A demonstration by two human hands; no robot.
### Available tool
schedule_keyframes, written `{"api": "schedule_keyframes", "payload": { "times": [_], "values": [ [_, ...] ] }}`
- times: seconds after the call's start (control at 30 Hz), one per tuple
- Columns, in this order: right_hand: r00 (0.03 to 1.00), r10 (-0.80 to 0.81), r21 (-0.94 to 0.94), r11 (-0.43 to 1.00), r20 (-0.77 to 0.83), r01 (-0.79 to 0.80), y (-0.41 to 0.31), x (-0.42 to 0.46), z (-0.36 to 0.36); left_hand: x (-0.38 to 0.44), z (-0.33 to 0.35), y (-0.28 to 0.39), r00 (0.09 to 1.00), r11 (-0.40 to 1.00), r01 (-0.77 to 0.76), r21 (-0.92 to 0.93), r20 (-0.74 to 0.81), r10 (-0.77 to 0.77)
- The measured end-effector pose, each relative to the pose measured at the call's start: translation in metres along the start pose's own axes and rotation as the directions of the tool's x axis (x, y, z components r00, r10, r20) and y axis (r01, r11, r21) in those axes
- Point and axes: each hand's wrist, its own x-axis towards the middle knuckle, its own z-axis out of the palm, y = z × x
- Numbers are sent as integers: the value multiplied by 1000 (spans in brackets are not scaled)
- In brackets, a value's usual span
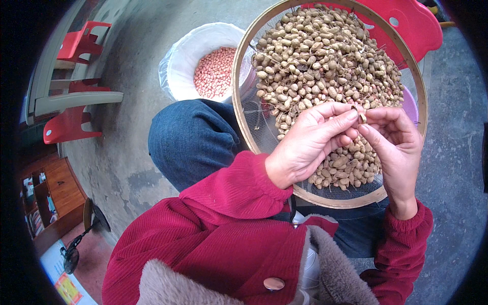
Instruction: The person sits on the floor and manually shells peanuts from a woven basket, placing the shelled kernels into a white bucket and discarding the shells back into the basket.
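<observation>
Both hands meet over a round wood-rimmed mesh sieve [247, 129] heaped with unshelled peanuts [316, 68]. Between thumb and fingertips, my left hand [318, 137] pinches a piece of peanut shell, seen dark and edge-on. A pale, opened piece of peanut shell [362, 118] is in the fingertips of my right hand [396, 143], almost touching the left fingers. Whether a kernel is between the fingers I cannot tell. Left of the sieve, a container lined with a white plastic bag [183, 57] holds shelled pink peanuts [215, 72].
A red plastic stool [417, 28] shows beneath the sieve's far right edge, near a purple container [410, 105]. More red stools [72, 124] stand on the concrete floor at left. A wooden cabinet [65, 183] and a black fan [72, 253] are at lower left.
</observation>
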Motion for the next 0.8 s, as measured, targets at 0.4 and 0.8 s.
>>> {"api": "schedule_keyframes", "payload": {
  "times": [0.4, 0.8],
  "values": [
    [929, -352, -433, 824, 112, 364, -1, 2, 1, 0, -3, -1, 1000, 1000, -24, 18, -10, 24],
    [953, -301, -441, 851, 37, 286, -5, 1, -2, 3, -5, 1, 996, 982, 83, -167, 38, -78]
  ]
}}
